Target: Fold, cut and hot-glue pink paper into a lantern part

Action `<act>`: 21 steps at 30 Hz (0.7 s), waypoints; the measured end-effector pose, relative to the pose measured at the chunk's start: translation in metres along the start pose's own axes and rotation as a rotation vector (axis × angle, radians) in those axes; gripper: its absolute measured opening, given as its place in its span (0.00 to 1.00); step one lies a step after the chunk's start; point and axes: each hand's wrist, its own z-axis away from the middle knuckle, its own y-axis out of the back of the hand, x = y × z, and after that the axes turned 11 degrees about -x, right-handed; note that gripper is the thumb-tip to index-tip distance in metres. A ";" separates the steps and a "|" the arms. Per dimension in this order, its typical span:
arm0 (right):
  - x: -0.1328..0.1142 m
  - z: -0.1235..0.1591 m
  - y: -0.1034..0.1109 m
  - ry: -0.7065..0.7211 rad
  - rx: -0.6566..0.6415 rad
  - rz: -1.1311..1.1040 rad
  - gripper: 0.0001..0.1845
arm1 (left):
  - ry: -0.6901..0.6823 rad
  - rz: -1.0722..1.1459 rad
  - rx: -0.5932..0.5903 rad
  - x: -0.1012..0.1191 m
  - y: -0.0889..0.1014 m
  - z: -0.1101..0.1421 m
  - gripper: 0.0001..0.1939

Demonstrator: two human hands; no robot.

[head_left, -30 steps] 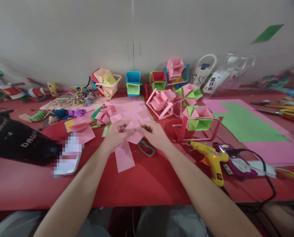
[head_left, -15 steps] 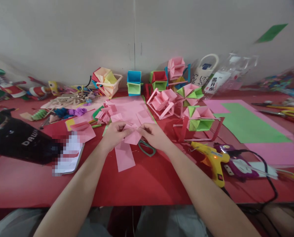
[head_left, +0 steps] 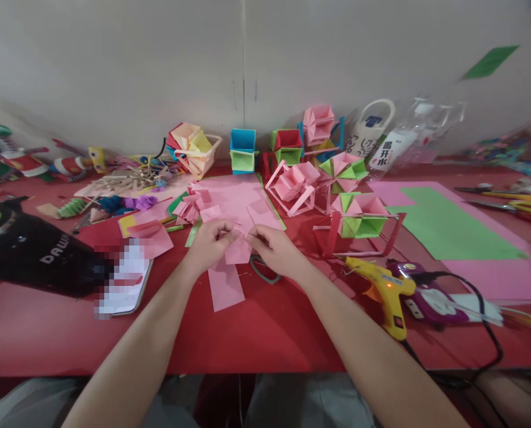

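Head view. Hands: two, both mine. Left hand [head_left: 209, 241]: thumb and fingertips pinched closed on one small piece of folded pink paper [head_left: 237, 254]. Right hand [head_left: 274, 244]: likewise pinched closed, thumb to forefinger, on the paper's right side. The paper sits between my fingertips, above the table [head_left: 256, 333]; exact fold hidden by my fingers. Clock directions taken from it.

6 o'clock: one pink strip [head_left: 227, 291], flat, smooth, rectangular. 4 o'clock, just beside my right hand: one green loop [head_left: 269, 282], rounded, partly covered.

11 round to 3 o'clock: at least seven folded-paper models, boxy and creased. Counted among them: one blue-and-green model [head_left: 243, 151] at 12; one pink-and-green model [head_left: 361, 214] on a red frame, between 2 and 3.

3 o'clock: one green sheet [head_left: 452, 223], matt, lying over pink sheet [head_left: 506, 279]. Between 3 and 4: one yellow plastic glue gun [head_left: 390, 291], orange light lit. 9 o'clock: one glossy black tumbler [head_left: 69, 270], tapered, lettered.
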 end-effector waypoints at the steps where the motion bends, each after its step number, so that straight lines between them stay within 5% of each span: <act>1: 0.000 0.001 0.000 0.003 0.000 0.028 0.11 | 0.002 0.013 -0.027 0.001 0.000 0.000 0.10; 5: -0.003 0.002 0.001 0.005 -0.038 0.094 0.11 | 0.001 0.012 -0.091 0.006 -0.001 0.001 0.09; 11: -0.007 0.000 -0.003 -0.019 -0.059 0.057 0.13 | 0.018 -0.093 -0.005 0.006 -0.003 0.003 0.09; 21: 0.000 -0.001 0.003 0.007 0.180 0.047 0.18 | 0.182 0.252 -0.008 -0.006 0.002 0.001 0.21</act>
